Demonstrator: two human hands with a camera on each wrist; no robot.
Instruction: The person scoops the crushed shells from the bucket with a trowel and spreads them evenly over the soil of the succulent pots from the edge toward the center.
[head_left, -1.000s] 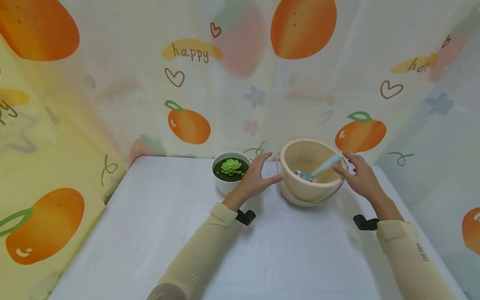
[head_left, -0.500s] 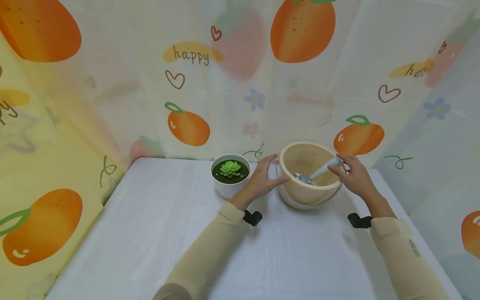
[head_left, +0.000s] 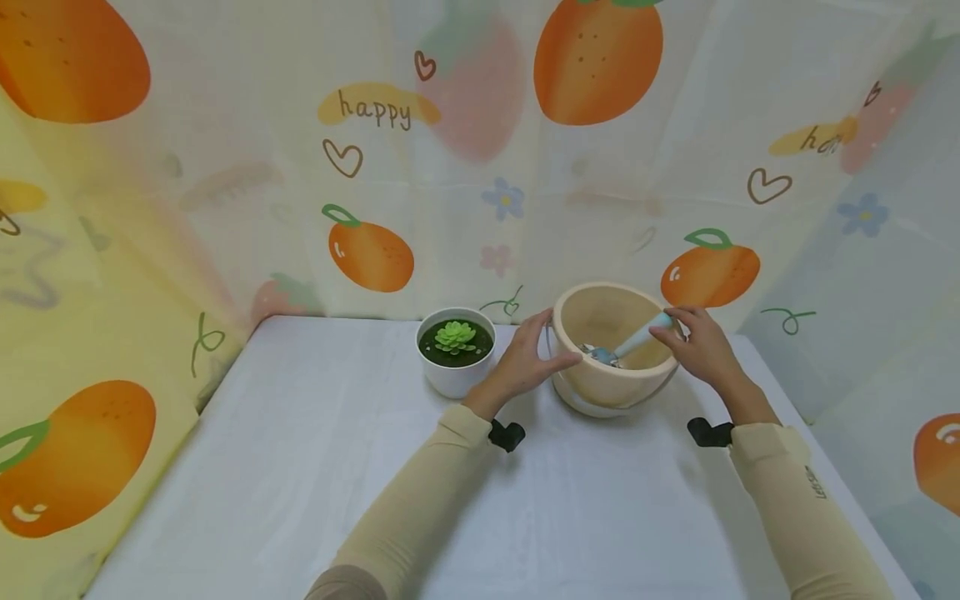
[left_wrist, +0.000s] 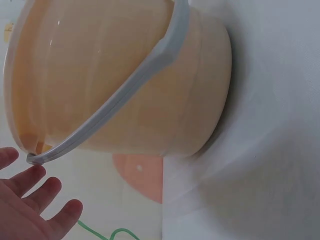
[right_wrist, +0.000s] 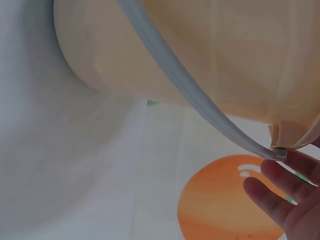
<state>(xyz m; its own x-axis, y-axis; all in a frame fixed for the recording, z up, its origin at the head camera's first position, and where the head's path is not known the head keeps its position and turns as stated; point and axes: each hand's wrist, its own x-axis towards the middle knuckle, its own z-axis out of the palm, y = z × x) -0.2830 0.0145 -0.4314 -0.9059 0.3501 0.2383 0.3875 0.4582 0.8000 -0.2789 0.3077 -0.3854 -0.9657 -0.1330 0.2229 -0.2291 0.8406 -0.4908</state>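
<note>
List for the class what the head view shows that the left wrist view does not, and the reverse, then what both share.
Only the head view: the potted green plant, the blue-handled tool inside the bucket, and the right hand.
Only the left wrist view: four separate fingertips of the left hand.
Both: the bucket, its grey handle, the left hand, white tabletop and patterned backdrop.

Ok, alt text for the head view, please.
A person's left grip and right grip are at opposite sides of a cream bucket with a blue-handled tool inside. To its left, a white pot with a succulent stands on a white table before a fruit-print cloth.
</note>
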